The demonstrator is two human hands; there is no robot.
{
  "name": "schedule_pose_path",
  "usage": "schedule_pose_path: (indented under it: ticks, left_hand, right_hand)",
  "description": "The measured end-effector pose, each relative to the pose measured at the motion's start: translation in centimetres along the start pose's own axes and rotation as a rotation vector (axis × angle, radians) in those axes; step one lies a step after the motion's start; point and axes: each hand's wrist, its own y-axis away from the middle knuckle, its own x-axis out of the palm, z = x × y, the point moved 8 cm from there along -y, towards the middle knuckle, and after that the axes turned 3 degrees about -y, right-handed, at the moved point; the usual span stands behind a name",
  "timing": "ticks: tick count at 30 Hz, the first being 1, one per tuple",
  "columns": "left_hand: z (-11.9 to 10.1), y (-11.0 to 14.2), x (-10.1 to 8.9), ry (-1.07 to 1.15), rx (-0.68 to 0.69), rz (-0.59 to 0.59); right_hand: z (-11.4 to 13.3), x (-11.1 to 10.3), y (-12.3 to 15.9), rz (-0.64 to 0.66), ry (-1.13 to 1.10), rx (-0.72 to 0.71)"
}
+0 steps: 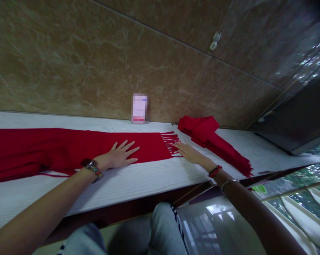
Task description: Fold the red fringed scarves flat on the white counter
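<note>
A long red scarf [146, 145] lies stretched along the white tabletop, running out of view at the left, where it is rumpled. Its fringe [169, 143] fans out at the right end. My left hand [119, 156] rests flat on the scarf with its fingers spread, a ring on one finger. At the fringe, my right hand [187, 152] reaches in with fingers stretched out, their tips touching the strands. Right of that hand lies a second red scarf [213, 138], folded and fringed at its near end.
A blurred pink and white object [140, 109] stands against the brown marbled wall [96, 63] behind the table [149, 180]. A dark box-like thing [295, 113] is at the far right. My knees are below the table's front edge; a slatted railing shows at lower right.
</note>
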Motion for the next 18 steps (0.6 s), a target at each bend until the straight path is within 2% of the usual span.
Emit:
schedule_pose_path:
  ticks: [2, 4, 7, 9, 11, 13, 15, 17, 18]
  left_hand:
    - [0.0, 0.0, -0.1, -0.001, 0.0, -0.002]
    - [0.1, -0.1, -0.1, -0.002, 0.008, -0.011]
    - [0.1, -0.2, -0.1, -0.001, 0.02, -0.026]
    - [0.3, -0.2, 0.0, 0.004, 0.019, -0.039]
    - [0.5, -0.3, 0.1, 0.005, 0.019, -0.045]
    - [0.7, -0.3, 0.1, 0.005, 0.026, -0.051]
    - [0.8, -0.3, 0.1, 0.012, 0.029, -0.059]
    - [0.8, -0.4, 0.1, 0.024, 0.026, -0.065]
    - [0.8, -0.4, 0.1, 0.029, 0.021, -0.066]
  right_hand:
    - [-2.5, -1.2, 1.1, -0.075, 0.058, 0.068]
    - [-2.7, -2.8, 1.4, -0.178, 0.044, 0.056]
    - [1.2, -4.0, 0.0, -0.229, -0.084, -0.101]
    - [4.1, -3.6, -1.5, -0.144, -0.102, -0.174]
    - [5.2, -2.8, -2.5, -0.006, -0.032, -0.175]
    - [3.7, -2.2, -2.1, 0.126, 0.075, -0.12]
    - [0.4, -2.4, -0.4, 0.218, 0.181, -0.025]
    - [-3.1, -3.0, 1.6, 0.273, 0.264, 0.084]
    - [-4.0, -3.4, 2.3, 0.267, 0.272, 0.109]
